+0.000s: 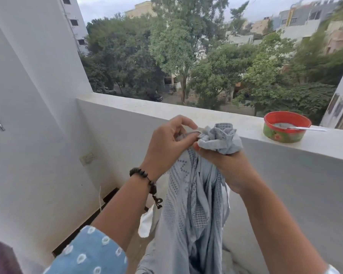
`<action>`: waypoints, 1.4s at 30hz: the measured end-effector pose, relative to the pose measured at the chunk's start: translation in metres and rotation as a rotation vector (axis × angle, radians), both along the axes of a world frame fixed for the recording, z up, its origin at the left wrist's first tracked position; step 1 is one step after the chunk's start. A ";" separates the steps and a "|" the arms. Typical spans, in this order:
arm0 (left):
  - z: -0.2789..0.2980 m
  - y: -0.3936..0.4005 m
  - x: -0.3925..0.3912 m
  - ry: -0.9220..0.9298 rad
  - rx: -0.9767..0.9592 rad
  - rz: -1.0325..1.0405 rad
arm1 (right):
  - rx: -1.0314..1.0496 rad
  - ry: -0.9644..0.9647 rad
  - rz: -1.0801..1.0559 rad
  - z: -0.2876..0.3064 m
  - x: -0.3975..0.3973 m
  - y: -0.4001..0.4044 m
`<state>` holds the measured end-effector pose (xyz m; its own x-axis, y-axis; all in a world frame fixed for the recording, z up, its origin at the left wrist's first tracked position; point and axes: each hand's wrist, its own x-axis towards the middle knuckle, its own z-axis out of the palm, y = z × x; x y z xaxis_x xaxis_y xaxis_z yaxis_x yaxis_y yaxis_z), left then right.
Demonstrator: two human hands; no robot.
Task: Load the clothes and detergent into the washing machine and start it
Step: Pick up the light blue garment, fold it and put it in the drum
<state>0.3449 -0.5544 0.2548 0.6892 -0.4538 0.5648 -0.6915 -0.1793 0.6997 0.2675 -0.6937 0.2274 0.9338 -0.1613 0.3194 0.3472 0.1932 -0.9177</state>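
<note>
Garment [194,204]: pale blue-grey patterned cloth, hanging from both my hands in front of the balcony ledge [139,107], its lower folds trailing out of view below.
Right hand [224,161]: I am clamping a bunched wad of the cloth's top, fingers curled round it from beneath.
Left hand [166,143]: I am pinching a thin edge or strap of the same cloth between thumb and fingertips, just beside the wad; a beaded bracelet [147,178] is sitting at the wrist.
Handling: I am judging it light, limp and not fragile; it is drooping freely, so gathering the bulk in one fist is likely safer than holding an edge.
Tub [285,127]: red-rimmed, resting on the ledge to my right with a spoon [303,128] in it, possibly detergent.
Washing machine: not showing anywhere.
</note>
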 end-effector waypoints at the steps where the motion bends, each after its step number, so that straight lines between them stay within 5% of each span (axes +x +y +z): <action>1: -0.005 0.003 0.001 0.050 0.007 -0.011 | 0.014 0.004 -0.028 0.000 0.001 -0.002; 9: -0.081 0.021 -0.003 0.348 0.254 -0.139 | 0.176 -0.110 -0.182 0.016 0.003 -0.023; 19: -0.076 0.011 -0.012 0.435 -0.080 -0.271 | 0.131 -0.087 -0.119 0.018 -0.007 -0.014; 26: -0.119 0.022 -0.001 0.343 0.331 0.001 | 0.140 -0.204 -0.142 0.031 -0.017 -0.025; 31: -0.104 0.035 0.007 0.503 -0.061 0.086 | 0.192 -0.216 -0.267 0.034 -0.020 -0.042; 36: -0.034 0.020 -0.002 0.323 -0.141 -0.013 | 0.199 -0.108 -0.122 0.018 -0.013 -0.025; 42: -0.004 -0.002 -0.009 0.100 -0.061 -0.048 | -0.134 0.039 0.069 0.005 -0.012 -0.003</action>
<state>0.3357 -0.5565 0.2506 0.7218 -0.4541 0.5224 -0.6248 -0.1027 0.7740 0.2559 -0.6968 0.2324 0.9533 -0.0548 0.2969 0.3008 0.0899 -0.9494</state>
